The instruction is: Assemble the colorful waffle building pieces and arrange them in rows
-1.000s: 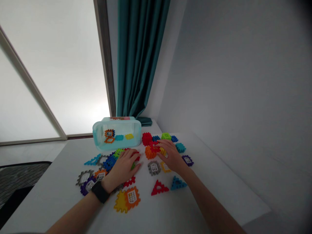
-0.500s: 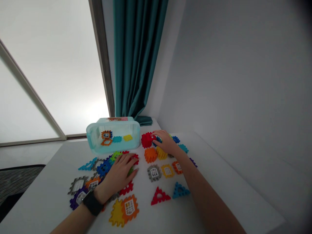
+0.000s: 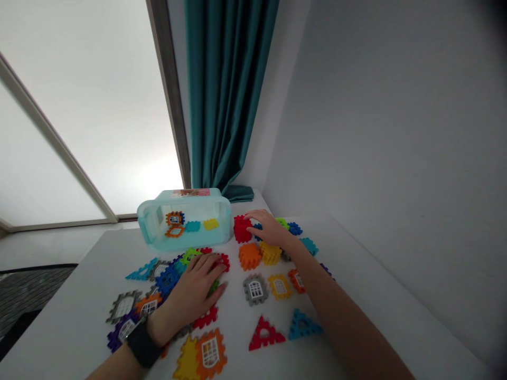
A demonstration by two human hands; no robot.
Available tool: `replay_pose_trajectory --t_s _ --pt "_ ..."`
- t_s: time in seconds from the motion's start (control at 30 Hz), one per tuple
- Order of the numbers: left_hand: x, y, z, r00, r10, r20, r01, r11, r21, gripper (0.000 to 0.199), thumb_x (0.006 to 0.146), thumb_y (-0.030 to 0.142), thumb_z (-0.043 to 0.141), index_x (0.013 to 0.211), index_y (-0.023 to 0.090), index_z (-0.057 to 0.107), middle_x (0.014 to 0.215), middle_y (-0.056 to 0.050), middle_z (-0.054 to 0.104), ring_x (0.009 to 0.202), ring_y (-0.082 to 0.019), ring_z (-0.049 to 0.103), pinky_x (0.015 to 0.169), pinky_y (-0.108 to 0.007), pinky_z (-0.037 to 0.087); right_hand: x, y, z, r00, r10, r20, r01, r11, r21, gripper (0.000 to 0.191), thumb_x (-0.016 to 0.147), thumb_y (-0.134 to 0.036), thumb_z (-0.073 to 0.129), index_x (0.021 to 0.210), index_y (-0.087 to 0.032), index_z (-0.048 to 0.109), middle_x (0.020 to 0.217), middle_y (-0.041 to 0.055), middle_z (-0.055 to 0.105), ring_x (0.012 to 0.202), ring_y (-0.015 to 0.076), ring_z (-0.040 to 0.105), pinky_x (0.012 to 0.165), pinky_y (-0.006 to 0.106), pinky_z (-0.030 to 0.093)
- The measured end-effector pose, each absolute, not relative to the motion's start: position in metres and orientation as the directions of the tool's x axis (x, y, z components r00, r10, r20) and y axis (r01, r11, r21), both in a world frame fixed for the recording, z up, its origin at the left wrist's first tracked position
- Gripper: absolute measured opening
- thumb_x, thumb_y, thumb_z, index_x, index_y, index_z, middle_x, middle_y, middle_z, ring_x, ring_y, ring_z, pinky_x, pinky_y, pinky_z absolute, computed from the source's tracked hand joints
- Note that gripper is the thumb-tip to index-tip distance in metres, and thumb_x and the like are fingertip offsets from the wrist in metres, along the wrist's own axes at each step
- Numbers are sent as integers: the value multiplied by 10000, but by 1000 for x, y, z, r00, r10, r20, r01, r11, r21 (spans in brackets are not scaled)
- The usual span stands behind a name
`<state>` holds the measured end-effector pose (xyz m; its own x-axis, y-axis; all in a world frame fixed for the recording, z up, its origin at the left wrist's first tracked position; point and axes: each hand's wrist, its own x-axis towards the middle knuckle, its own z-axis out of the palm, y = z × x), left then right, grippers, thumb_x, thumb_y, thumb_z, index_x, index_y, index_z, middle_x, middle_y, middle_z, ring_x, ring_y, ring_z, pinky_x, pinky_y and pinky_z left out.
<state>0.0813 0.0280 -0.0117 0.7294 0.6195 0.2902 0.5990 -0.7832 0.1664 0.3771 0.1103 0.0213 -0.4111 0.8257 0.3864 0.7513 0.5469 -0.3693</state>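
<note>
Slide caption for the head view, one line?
Head view: right hand touches a red interlocking block beside a translucent aqua bin; left hand rests on coloured plastic tiles.

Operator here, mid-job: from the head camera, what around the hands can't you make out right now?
Head view, the only one:
A green piece: mostly hidden under the left hand.
A red piece: partly covered by that hand.
A blue piece: partly hidden by the right hand; whether that hand grips it is unclear.
A purple piece: mostly hidden by the right forearm.
A yellow-and-orange pair: cut off by the bottom edge.
</note>
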Motion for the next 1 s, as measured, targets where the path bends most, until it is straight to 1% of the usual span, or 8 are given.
replay_pose_trajectory --t_s 0.2,0.5,0.67,0.8,1.0 --pt "81 29 -10 728 619 296 594 -784 180 287 937 279 575 1219 240 611 1315 -95 587 1253 -307 506 1079 -524 397 381 114 21 -433 823 369 740 558 -375 277 895 -254 634 1167 -217 668 1257 110 680 1197 264 590 1081 492 429" --pt "83 28 -7 731 631 261 597 -776 205 269 942 289 574 1203 238 610 1314 -102 588 1258 -313 503 1080 -542 392 385 120 20 -446 821 357 729 565 -387 270 915 -274 614 1172 -209 666 1269 106 674 1222 261 576 1090 492 422" --pt "82 28 -8 730 627 272 596 -779 196 272 942 299 572 1202 237 621 1316 -105 587 1254 -317 507 1078 -535 396 384 119 21 -444 827 344 724 557 -406 250 899 -253 631 1140 -208 681 1255 102 682 1200 254 591 1076 465 438" --pt "82 29 -10 726 623 291 592 -782 195 277 941 302 574 1207 246 623 1325 -97 583 1257 -309 505 1082 -517 397 384 119 20 -452 824 342 716 563 -412 247 884 -245 647 1127 -218 688 1237 96 691 1188 254 599 1070 467 440" --pt "82 28 -9 725 636 264 603 -772 203 273 933 290 580 1199 253 627 1319 -87 585 1248 -303 507 1081 -524 396 383 119 20 -452 825 340 710 563 -422 253 870 -241 669 1121 -221 691 1245 97 688 1187 259 597 1075 474 435"
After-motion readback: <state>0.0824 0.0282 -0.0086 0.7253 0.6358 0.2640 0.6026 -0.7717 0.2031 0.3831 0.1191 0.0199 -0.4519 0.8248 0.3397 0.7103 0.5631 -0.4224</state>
